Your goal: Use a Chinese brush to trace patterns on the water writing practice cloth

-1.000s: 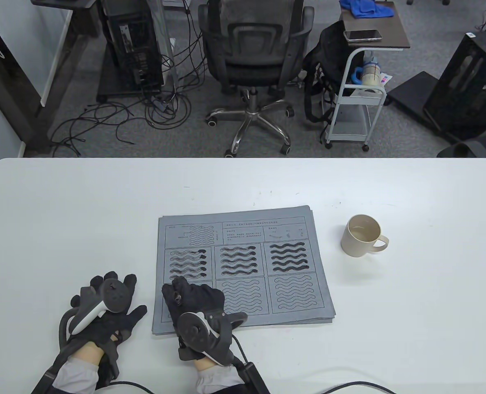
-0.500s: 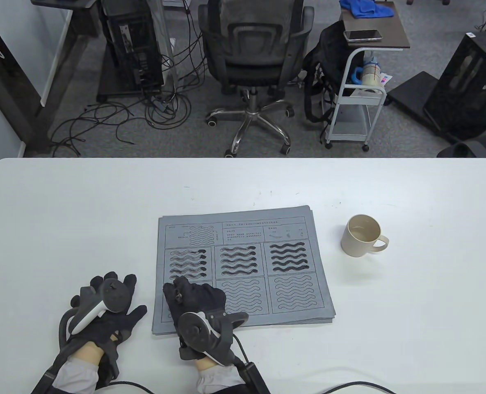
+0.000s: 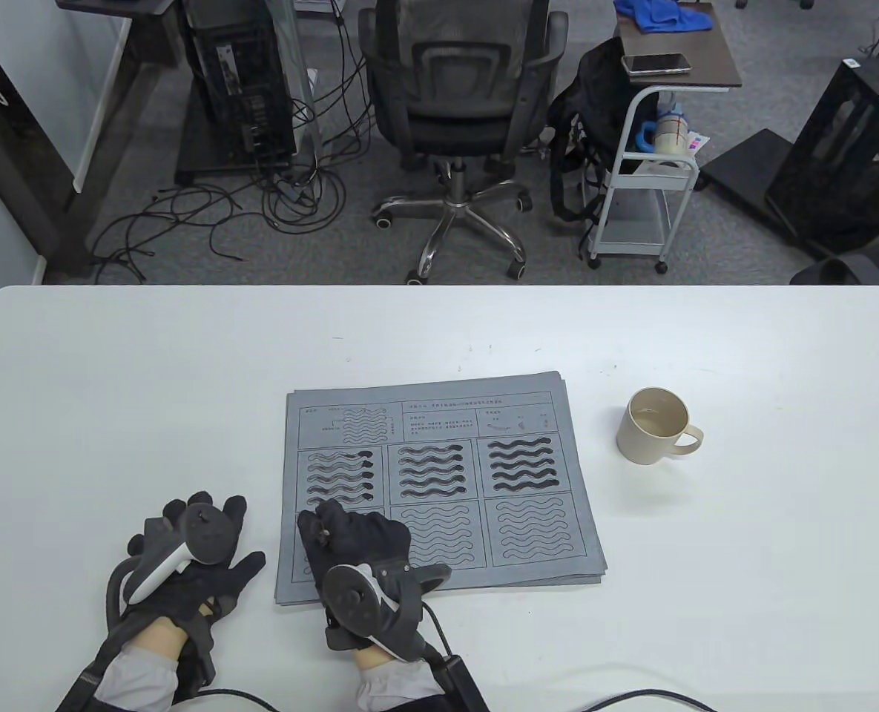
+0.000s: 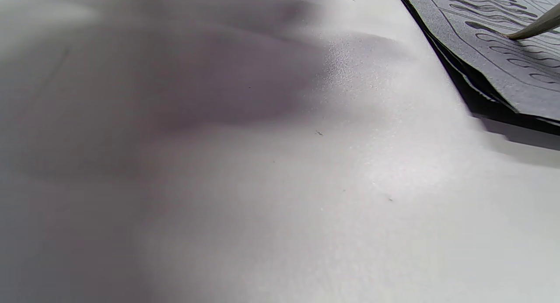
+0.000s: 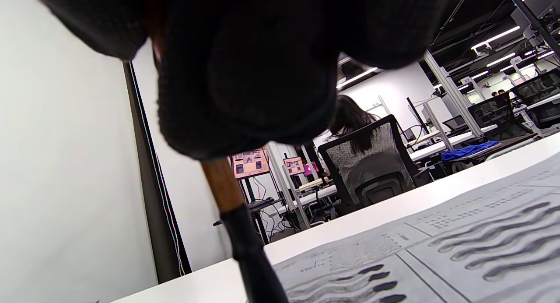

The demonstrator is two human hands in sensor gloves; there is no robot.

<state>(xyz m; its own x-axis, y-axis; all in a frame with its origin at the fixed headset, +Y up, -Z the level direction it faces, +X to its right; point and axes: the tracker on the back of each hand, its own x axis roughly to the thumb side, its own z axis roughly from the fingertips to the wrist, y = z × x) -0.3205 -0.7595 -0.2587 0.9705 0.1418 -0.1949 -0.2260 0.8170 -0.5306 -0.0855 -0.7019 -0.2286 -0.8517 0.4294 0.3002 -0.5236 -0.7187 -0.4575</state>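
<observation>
The grey water writing cloth (image 3: pixel 439 482) lies mid-table, printed with boxes of wavy lines; the three upper boxes are dark with wet strokes. My right hand (image 3: pixel 357 545) rests over the cloth's lower left box and grips the Chinese brush (image 5: pixel 238 233), whose brown handle and black ferrule hang below the gloved fingers in the right wrist view. The brush tip (image 4: pixel 531 29) touches the cloth (image 4: pixel 503 53) in the left wrist view. My left hand (image 3: pixel 194 549) lies flat on the white table (image 3: pixel 113 415), left of the cloth, holding nothing.
A beige mug (image 3: pixel 656 426) with water stands to the right of the cloth, handle pointing right. An office chair (image 3: pixel 458 111) and a small cart (image 3: pixel 654 163) stand beyond the table's far edge.
My right hand with the brush has crept slightly to the right over the lower left box. The left hand has not moved.
</observation>
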